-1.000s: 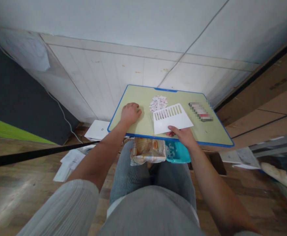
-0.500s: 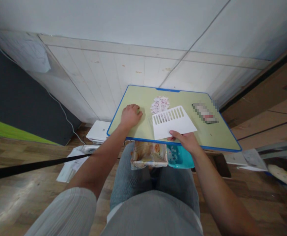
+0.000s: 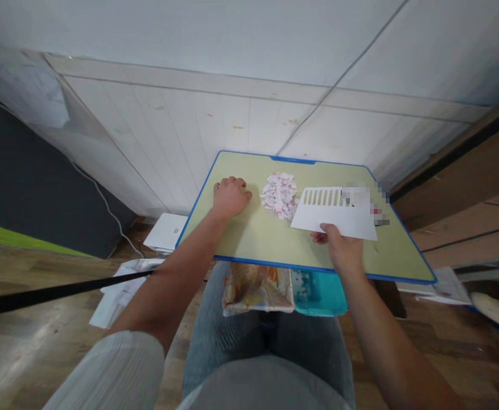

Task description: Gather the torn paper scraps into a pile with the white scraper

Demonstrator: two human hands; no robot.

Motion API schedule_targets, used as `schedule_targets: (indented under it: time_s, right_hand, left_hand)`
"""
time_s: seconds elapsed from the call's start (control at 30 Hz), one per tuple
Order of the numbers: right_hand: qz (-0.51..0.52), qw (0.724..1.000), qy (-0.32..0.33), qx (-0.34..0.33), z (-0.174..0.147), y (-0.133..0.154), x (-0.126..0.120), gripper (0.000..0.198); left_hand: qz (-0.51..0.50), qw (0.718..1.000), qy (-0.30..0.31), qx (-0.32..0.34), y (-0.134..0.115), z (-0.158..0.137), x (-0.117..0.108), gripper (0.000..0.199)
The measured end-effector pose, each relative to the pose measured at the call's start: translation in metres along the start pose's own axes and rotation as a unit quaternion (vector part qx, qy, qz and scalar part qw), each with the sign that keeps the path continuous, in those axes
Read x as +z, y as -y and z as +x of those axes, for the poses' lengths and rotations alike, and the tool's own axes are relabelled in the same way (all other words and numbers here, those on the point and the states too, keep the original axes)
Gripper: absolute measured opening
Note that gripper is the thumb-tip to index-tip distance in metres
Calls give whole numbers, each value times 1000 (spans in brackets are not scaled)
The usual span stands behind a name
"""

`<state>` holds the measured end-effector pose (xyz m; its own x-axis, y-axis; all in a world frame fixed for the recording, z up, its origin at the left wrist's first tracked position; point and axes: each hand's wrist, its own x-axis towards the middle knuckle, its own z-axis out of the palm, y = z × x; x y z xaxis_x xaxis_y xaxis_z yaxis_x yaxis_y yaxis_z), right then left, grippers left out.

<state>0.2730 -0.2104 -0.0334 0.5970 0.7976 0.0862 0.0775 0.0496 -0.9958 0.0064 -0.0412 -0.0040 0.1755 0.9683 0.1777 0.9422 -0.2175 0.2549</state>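
My right hand (image 3: 342, 246) pinches the lower edge of a white slotted card (image 3: 338, 219), thumb on top and fingers beneath. A row of long slots runs along the card's far side, and the table top shows through them. The card is held over the right half of the small table (image 3: 266, 242), beside a loose heap of torn paper bits (image 3: 279, 192), white with pink print. To the left of the heap, my left hand (image 3: 232, 196) rests palm down on the table, fingers loosely bent and apart, holding nothing.
A blurred-out flat item (image 3: 379, 216) lies at the table's right, partly covered by the card. Below the front edge are a patterned box (image 3: 258, 287) and a turquoise tray (image 3: 321, 296) with small bits inside. A panelled wall (image 3: 181, 125) stands behind the table.
My right hand has moved the slotted card rightward, off the near part of the paper heap, now more fully visible. My left hand stays on the table.
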Motion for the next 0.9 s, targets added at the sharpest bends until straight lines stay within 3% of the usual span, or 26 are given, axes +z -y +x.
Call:
schedule_targets:
  time_s: [0.27, 0.63, 0.9]
  right_hand:
    - [-44, 996, 36, -66, 39, 6, -12, 18]
    - [-141, 989, 19, -47, 27, 8, -27, 24]
    - [-118, 992, 19, -47, 22, 6, -30, 29]
  left_hand:
    - [-54, 998, -26, -8, -7, 49, 25, 40]
    - [-59, 998, -26, 18, -1, 52, 32, 35]
    - [-64, 997, -29, 15, 1, 56, 35, 35]
